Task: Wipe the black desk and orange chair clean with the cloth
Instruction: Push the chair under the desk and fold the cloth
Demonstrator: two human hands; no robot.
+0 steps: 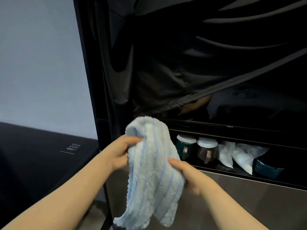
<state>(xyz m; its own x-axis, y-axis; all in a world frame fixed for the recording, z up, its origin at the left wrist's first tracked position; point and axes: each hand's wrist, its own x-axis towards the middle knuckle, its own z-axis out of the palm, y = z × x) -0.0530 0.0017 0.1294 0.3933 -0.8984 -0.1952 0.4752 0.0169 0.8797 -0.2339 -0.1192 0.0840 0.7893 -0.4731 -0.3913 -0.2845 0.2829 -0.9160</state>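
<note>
Head camera view, looking forward and down at two bare forearms reaching into the middle of the scene. Both hands hold a pale blue ribbed cloth point(152, 165) in the air, near the viewer and in front of a dark cabinet. The left hand point(120, 153) grips the cloth's upper left edge, its fingers curled into the fabric near the top. The right hand point(189, 173) grips the cloth lower down on its right side, thumb on top and fingers hidden behind the fabric. The cloth bunches at the top between the hands and hangs loose below them, ending in a scalloped hem.

Behind the cloth, farther away, a black screen point(232, 80) with a small logo on its lower frame reflects dark folds of fabric. Under it runs a low open shelf point(216, 170). On the shelf, from left to right, stand a green mug point(184, 146) and a brown mug point(206, 151), each with a white cover, then two white plastic bags point(239, 155) and a dark teal box point(267, 168). A grey metal surface point(249, 201) lies below the shelf. To the far left is a pale wall point(41, 63) above a black surface point(33, 155) bearing a small printed label point(73, 148).
</note>
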